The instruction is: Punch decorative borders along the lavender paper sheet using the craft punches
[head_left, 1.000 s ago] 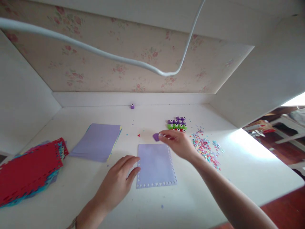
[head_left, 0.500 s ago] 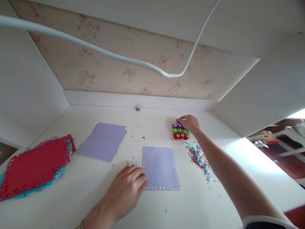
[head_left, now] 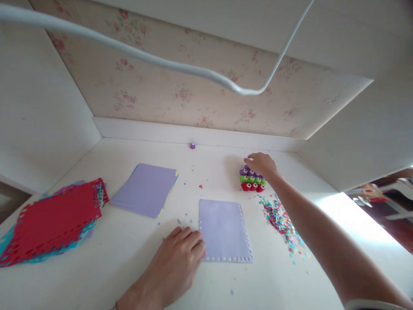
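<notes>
A lilac sheet of paper [head_left: 224,228] lies in front of me, with small punched holes along its right, bottom and left edges. My left hand [head_left: 182,258] rests at its lower left edge, fingers curled and pressed onto the border; the fingertips are partly hidden. My right hand [head_left: 261,163] hovers over the back of a block of small craft punches [head_left: 252,178], lined up in purple, green and red rows with white eye-like tops. Its thumb and forefinger are apart and nothing shows between them. It hides part of the purple row.
One purple punch [head_left: 192,145] stands alone by the back wall. A stack of lilac sheets [head_left: 146,189] lies left of centre, and punched red and blue sheets [head_left: 58,219] farther left. Coloured paper confetti [head_left: 284,224] is heaped under my right forearm. A white cable [head_left: 155,58] hangs across above.
My right hand has let go of the purple punch it held at the back of the block, its fingers now parted. The view has shifted slightly; my left hand stays on the sheet.
</notes>
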The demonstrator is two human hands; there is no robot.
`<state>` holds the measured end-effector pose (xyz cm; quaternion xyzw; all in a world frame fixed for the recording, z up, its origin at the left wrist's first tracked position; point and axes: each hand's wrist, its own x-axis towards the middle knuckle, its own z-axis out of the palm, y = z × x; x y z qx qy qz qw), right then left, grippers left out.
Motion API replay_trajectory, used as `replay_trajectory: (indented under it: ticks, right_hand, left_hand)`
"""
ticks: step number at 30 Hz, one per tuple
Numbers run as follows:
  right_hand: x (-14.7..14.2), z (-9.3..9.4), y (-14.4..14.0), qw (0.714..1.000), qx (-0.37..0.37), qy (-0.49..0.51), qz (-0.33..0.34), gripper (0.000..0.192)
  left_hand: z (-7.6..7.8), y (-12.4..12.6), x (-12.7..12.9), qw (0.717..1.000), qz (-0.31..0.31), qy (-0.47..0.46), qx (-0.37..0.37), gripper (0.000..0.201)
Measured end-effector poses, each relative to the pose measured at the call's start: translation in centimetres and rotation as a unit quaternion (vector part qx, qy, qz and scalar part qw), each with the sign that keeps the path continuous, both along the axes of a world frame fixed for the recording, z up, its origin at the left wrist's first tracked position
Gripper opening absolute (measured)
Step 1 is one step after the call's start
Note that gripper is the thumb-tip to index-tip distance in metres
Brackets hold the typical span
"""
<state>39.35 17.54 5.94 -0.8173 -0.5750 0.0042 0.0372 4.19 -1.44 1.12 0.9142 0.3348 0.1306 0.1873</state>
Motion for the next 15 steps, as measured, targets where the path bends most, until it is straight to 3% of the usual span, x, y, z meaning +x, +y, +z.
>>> replay_trajectory:
  ticks: [4,9,15]
  right_hand:
    - [-4.8,-0.3,1.7,0.995,0.004,0.034,0.09,0.036]
    - [-12.4,-2.3,5.0,0.971,0.007,0.086,0.224,0.037]
    - [-18.3,-3.7,9.6,0.956,0.012,0.094,0.276,0.04]
  left_hand:
    - [0.1,-0.2,0.2,1.0,0.003,0.012,-0.008,0.012]
    - [-0.2,-0.2,0.2,1.0,0.008,0.004,0.019,0.025]
    - [-1.0,0.0,0.1,0.999,0.006,-0.022,0.039,0.021]
